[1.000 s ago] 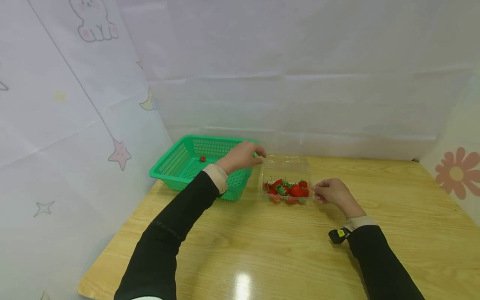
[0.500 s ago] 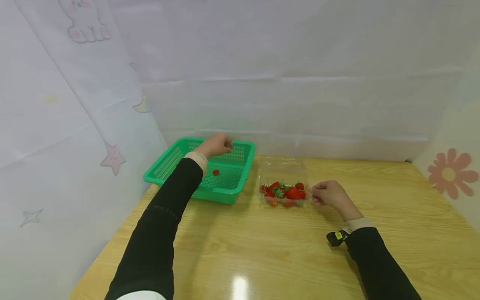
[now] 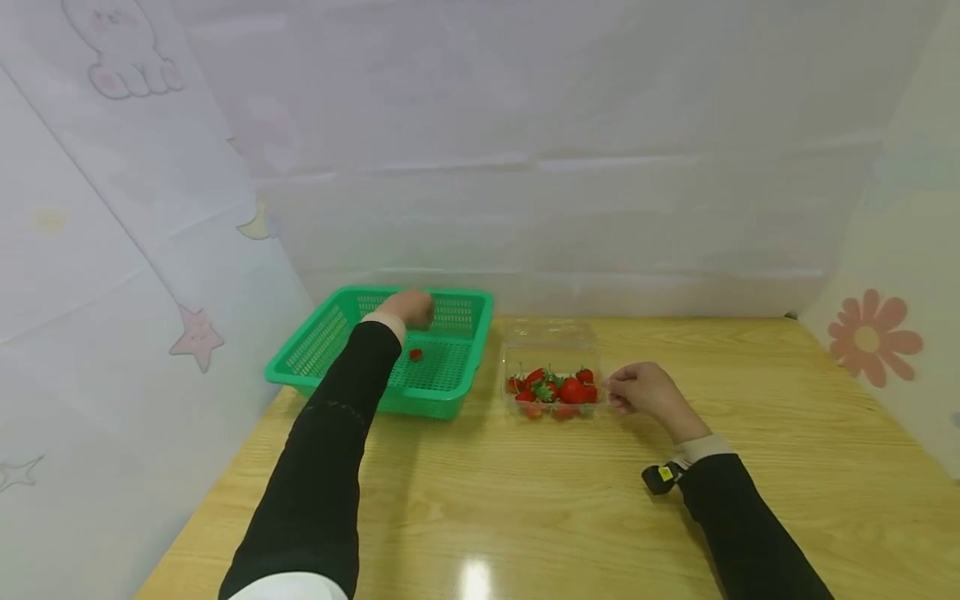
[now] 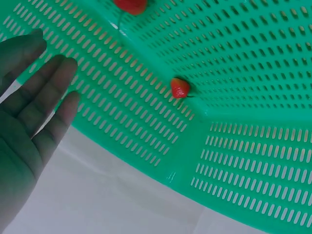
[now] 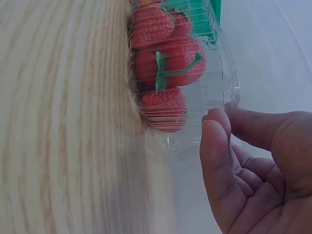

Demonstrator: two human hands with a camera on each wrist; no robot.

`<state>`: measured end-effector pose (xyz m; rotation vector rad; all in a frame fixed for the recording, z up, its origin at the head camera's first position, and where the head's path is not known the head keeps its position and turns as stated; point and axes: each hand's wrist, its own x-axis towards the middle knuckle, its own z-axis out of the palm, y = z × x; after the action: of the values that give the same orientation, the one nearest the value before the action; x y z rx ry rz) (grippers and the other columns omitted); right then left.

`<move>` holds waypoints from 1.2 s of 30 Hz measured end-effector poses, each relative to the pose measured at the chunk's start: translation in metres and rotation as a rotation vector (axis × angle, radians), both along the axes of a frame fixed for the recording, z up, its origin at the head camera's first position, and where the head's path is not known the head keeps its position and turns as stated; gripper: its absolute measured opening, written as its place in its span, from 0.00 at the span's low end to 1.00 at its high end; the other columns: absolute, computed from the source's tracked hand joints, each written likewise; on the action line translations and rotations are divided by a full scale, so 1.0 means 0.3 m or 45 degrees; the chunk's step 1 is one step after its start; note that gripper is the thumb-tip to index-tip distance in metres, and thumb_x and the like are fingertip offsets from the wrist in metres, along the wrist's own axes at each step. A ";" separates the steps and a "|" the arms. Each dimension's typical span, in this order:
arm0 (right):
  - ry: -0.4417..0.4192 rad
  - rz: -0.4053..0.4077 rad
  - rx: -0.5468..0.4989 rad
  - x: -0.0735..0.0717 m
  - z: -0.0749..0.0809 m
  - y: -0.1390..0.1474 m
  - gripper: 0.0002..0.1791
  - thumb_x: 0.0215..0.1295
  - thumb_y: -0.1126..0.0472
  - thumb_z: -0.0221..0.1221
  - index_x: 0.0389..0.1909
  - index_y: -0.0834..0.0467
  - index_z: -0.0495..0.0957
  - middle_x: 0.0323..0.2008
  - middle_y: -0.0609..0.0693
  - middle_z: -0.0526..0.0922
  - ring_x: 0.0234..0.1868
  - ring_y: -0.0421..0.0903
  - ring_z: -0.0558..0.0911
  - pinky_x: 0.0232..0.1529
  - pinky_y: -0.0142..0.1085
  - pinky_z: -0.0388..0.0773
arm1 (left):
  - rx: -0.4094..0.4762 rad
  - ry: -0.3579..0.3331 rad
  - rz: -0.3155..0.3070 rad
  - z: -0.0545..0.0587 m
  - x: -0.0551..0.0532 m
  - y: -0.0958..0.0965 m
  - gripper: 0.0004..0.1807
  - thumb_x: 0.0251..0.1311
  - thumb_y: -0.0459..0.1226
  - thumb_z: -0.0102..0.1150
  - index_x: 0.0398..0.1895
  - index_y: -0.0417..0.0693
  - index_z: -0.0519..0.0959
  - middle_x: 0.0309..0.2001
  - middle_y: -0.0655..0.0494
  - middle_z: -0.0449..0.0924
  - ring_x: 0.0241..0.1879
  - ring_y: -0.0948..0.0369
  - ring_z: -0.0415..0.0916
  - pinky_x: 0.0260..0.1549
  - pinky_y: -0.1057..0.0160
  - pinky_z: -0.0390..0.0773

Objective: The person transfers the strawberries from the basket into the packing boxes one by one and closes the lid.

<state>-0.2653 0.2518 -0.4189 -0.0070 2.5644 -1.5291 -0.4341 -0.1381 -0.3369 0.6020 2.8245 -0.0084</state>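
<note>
My left hand [image 3: 412, 309] is over the green plastic basket [image 3: 450, 402], its fingers [image 4: 46, 95] loosely extended with nothing between them. Inside that basket the left wrist view has one small strawberry [image 4: 180, 88] on the perforated floor and another red strawberry [image 4: 131, 5] cut off by the top edge. Only one strawberry [image 3: 416, 355] shows there from the head. My right hand [image 3: 647, 392] pinches the rim of a clear plastic box [image 3: 551, 362] between thumb and fingertips [image 5: 214, 129]. Several strawberries [image 5: 163, 105] with green leaves lie in the box, whose lid [image 3: 551, 333] is raised behind it.
Basket and box stand side by side on a light wooden table [image 3: 480, 492]. A pale patterned sheet [image 3: 562, 225] hangs right behind them, and another one [image 3: 127, 333] rises along the left side.
My left hand has moved left from beside the plastic box to over the basket. My right hand keeps its pinch on the box rim. The head view has shifted slightly.
</note>
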 end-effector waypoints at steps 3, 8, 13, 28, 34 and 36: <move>0.002 -0.010 0.007 0.008 0.002 0.005 0.17 0.74 0.62 0.53 0.48 0.75 0.76 0.31 0.59 0.82 0.31 0.54 0.83 0.34 0.43 0.83 | -0.044 -0.047 0.045 -0.020 -0.005 0.007 0.14 0.66 0.35 0.61 0.53 0.44 0.81 0.54 0.49 0.78 0.54 0.49 0.75 0.49 0.52 0.77; 0.003 -0.018 0.017 0.023 0.005 0.014 0.18 0.74 0.61 0.53 0.49 0.75 0.75 0.32 0.61 0.82 0.32 0.54 0.83 0.34 0.43 0.83 | -0.131 -0.055 0.063 -0.052 -0.003 0.020 0.08 0.66 0.34 0.59 0.45 0.44 0.83 0.50 0.49 0.79 0.45 0.53 0.76 0.43 0.56 0.77; 0.007 -0.020 0.016 0.029 0.002 0.017 0.18 0.74 0.61 0.54 0.48 0.75 0.76 0.31 0.59 0.82 0.32 0.54 0.83 0.34 0.43 0.83 | -0.217 -0.074 0.120 -0.074 0.025 0.024 0.06 0.63 0.33 0.62 0.42 0.45 0.83 0.55 0.46 0.75 0.40 0.55 0.71 0.35 0.57 0.69; 0.004 -0.033 0.031 0.019 0.000 0.005 0.18 0.74 0.61 0.54 0.49 0.74 0.76 0.31 0.60 0.82 0.32 0.54 0.83 0.34 0.43 0.83 | -0.241 -0.033 0.083 -0.057 0.138 0.031 0.05 0.63 0.31 0.61 0.39 0.41 0.85 0.49 0.45 0.80 0.50 0.48 0.76 0.46 0.53 0.77; 0.013 -0.028 0.025 0.011 0.000 -0.005 0.17 0.74 0.62 0.53 0.48 0.75 0.76 0.30 0.58 0.82 0.31 0.55 0.83 0.34 0.43 0.83 | -0.219 -0.046 0.099 -0.101 0.085 0.005 0.06 0.64 0.35 0.62 0.40 0.42 0.84 0.49 0.46 0.80 0.49 0.49 0.77 0.46 0.53 0.77; 0.014 -0.024 0.017 0.009 -0.003 -0.009 0.17 0.74 0.62 0.53 0.47 0.75 0.76 0.29 0.58 0.82 0.31 0.55 0.83 0.34 0.43 0.83 | -0.213 -0.060 0.104 -0.112 0.072 -0.003 0.05 0.65 0.35 0.62 0.39 0.42 0.84 0.46 0.48 0.80 0.44 0.52 0.77 0.41 0.56 0.76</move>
<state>-0.2627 0.2491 -0.4196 0.0097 2.5907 -1.5223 -0.4123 -0.1389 -0.3706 0.4440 2.7644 -0.2104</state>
